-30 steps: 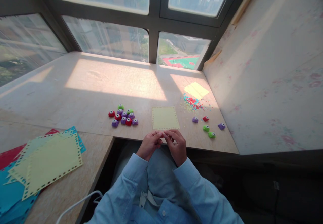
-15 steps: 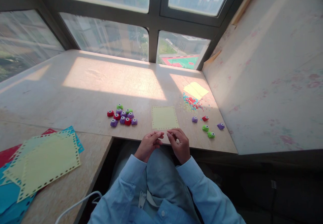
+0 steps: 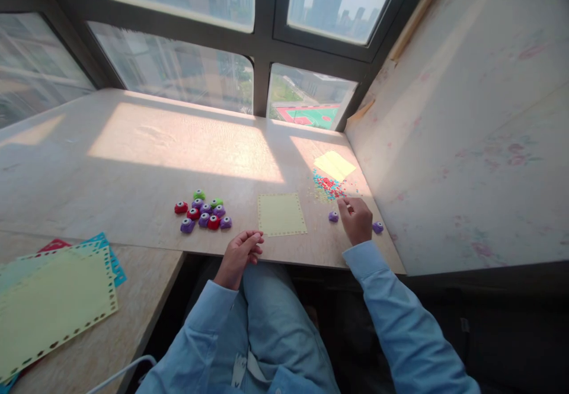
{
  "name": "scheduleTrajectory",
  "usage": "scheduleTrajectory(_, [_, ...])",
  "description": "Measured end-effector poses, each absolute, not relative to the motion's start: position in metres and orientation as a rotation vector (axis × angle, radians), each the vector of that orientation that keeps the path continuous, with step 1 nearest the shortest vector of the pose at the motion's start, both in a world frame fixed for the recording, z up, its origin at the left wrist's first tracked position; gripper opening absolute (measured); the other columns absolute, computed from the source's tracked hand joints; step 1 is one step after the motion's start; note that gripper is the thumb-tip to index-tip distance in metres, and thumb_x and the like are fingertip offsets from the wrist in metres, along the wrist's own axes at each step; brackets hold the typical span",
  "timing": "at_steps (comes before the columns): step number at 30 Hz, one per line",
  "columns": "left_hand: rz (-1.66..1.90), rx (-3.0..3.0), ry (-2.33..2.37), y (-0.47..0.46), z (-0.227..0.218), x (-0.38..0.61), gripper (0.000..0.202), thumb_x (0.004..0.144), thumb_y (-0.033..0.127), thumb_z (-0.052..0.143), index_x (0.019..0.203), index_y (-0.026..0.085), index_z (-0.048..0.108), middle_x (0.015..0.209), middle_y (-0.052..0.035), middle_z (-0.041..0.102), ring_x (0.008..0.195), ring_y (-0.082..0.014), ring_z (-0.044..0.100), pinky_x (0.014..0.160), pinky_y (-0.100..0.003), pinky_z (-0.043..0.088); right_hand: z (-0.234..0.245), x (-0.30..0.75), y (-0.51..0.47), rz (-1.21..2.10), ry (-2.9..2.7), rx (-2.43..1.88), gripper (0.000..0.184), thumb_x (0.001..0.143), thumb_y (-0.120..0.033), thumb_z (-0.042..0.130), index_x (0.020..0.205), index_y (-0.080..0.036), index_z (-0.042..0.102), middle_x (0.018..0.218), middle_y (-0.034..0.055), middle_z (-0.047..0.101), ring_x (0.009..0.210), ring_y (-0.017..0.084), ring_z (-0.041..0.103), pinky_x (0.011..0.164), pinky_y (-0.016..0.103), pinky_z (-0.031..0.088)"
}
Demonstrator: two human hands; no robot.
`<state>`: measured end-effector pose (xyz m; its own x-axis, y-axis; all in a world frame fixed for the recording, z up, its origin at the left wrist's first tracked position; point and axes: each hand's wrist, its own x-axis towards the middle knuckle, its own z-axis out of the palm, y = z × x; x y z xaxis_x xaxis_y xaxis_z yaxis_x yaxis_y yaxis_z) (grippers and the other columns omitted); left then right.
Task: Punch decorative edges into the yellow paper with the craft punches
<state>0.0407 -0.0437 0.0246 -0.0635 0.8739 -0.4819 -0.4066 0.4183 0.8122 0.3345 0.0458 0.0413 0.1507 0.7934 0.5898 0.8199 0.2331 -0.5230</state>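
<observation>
My left hand (image 3: 242, 253) is at the counter's front edge by the lower left corner of a pale yellow sheet (image 3: 281, 214) with punched holes along its edges. Its fingers are curled and pressed together; whether anything is between them I cannot make out. My right hand (image 3: 357, 221) hovers just below a pile of tiny red, blue and yellow paper bits (image 3: 329, 188), thumb and fingers pinched. What it holds, if anything, is too small to see. Beside it sit a purple craft punch (image 3: 333, 217) and another purple craft punch (image 3: 377, 227); the hand hides the spot between them.
Several red, purple and green craft punches (image 3: 205, 208) cluster left of the sheet. Yellow paper pieces (image 3: 336, 165) lie behind the bits. Punched yellow sheets (image 3: 66, 305) overlap red and blue ones at left. A floral wall (image 3: 471, 145) bounds the right, windows the back.
My right hand has moved right and forward from beside my left hand to the paper bits, now covering the red and green punches. My left hand stays near the sheet. The view has shifted slightly.
</observation>
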Motion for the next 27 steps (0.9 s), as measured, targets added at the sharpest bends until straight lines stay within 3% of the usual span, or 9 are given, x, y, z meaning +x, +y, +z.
scheduleTrajectory(8, [1.101,0.482,1.221,-0.041,0.024,0.038,0.038,0.062,0.036,0.08,0.089,0.013,0.064,0.08,-0.0025,0.064,0.056,-0.0082,0.057,0.041,-0.017,0.039,0.027,0.354,0.043,0.036,-1.462,-1.637,0.026,0.082,-0.039,0.053,0.073,-0.019,0.065,0.075,0.0064,0.067,0.061,0.018,0.058,0.065,0.033,0.05])
scheduleTrajectory(15, [1.185,0.738,1.373,-0.038,0.023,0.042,0.037,0.066,0.044,0.074,0.087,0.015,0.065,0.074,-0.0013,0.063,0.058,-0.0112,0.056,0.046,-0.021,0.04,0.029,0.369,0.023,0.131,-1.352,-1.671,0.03,0.08,-0.04,0.056,0.088,-0.016,0.072,0.088,0.009,0.071,0.063,0.017,0.059,0.062,0.033,0.052])
scheduleTrajectory(18, [1.219,1.094,1.528,-0.036,0.024,0.049,0.027,0.075,0.04,0.066,0.09,0.017,0.066,0.076,-0.003,0.065,0.066,-0.0151,0.058,0.056,-0.026,0.046,0.034,0.38,0.015,0.113,-1.36,-1.697,0.032,0.081,-0.041,0.056,0.09,-0.015,0.072,0.088,0.0096,0.071,0.063,0.018,0.06,0.063,0.034,0.052])
scheduleTrajectory(21, [1.187,1.554,1.594,-0.03,0.024,0.058,0.019,0.079,0.03,0.062,0.094,0.019,0.066,0.092,-0.0074,0.068,0.086,-0.022,0.063,0.076,-0.034,0.049,0.039,0.391,0.007,0.076,-1.396,-1.722,0.032,0.081,-0.042,0.056,0.09,-0.015,0.073,0.088,0.01,0.071,0.066,0.019,0.062,0.065,0.035,0.052])
scheduleTrajectory(24, [1.061,1.946,1.527,-0.02,0.021,0.07,0.021,0.082,0.024,0.06,0.102,0.019,0.065,0.11,-0.0114,0.068,0.109,-0.0272,0.059,0.097,-0.043,0.044,0.039,0.4,-0.001,0.076,-1.494,-1.729,0.032,0.082,-0.043,0.056,0.089,-0.017,0.073,0.087,0.0096,0.072,0.069,0.02,0.063,0.065,0.035,0.051])
scheduleTrajectory(27, [0.903,2.14,1.447,-0.009,0.013,0.08,0.028,0.084,0.024,0.061,0.111,0.019,0.064,0.123,-0.0135,0.064,0.122,-0.029,0.053,0.103,-0.044,0.039,0.035,0.405,-0.007,0.13,-1.635,-1.721,0.033,0.083,-0.045,0.056,0.091,-0.018,0.072,0.087,0.009,0.071,0.071,0.021,0.063,0.062,0.034,0.049])
